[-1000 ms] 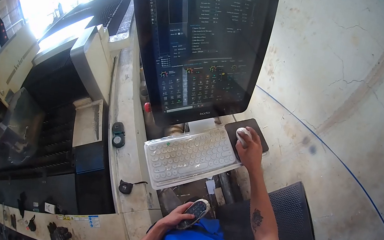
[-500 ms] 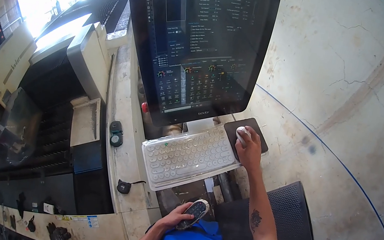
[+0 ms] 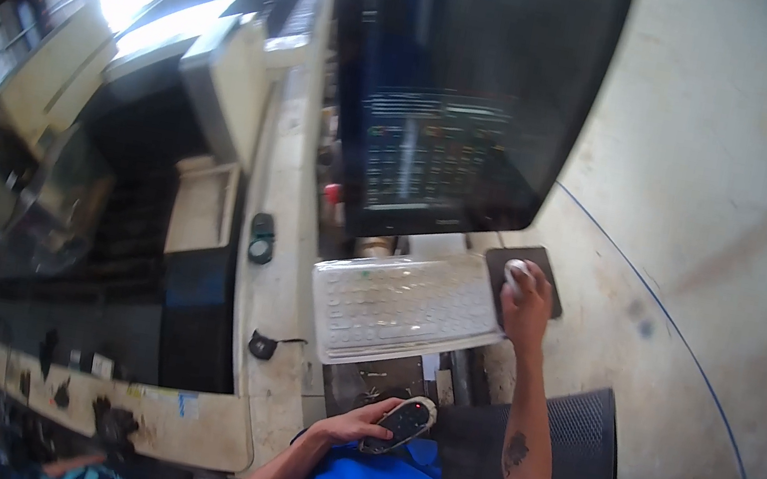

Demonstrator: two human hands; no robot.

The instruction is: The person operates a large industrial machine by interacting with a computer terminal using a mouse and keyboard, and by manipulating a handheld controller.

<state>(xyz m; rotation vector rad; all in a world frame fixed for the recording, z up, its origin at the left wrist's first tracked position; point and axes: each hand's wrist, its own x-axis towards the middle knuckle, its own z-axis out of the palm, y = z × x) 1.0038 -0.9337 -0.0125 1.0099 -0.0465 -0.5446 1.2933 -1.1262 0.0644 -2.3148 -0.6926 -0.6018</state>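
My left hand (image 3: 357, 426) is closed around a handheld remote control (image 3: 409, 420) with a dark key face and a pale rim, close to my body. A small red light glows on it. Under my right hand (image 3: 528, 309) is a white computer mouse (image 3: 514, 268), gripped on a black mouse pad (image 3: 550, 265). Left of the pad lies a white keyboard (image 3: 404, 312) beneath a clear plastic cover. Behind it stands a large monitor (image 3: 497, 45) with a dark screen; motion blur hides its details.
A machine bed with dark slats (image 3: 127, 227) lies left, edged by a cream frame (image 3: 298, 175). On that frame rest a green-black round device (image 3: 261, 241) and a black tape measure (image 3: 262, 346). Black gloves (image 3: 112, 423) lie lower left. A blue hose (image 3: 665, 312) crosses the floor at right.
The whole view has shifted, so most things sit farther right. The settings window at the top of the screen no longer shows. A red light now shows on the remote. Both hands keep their holds.
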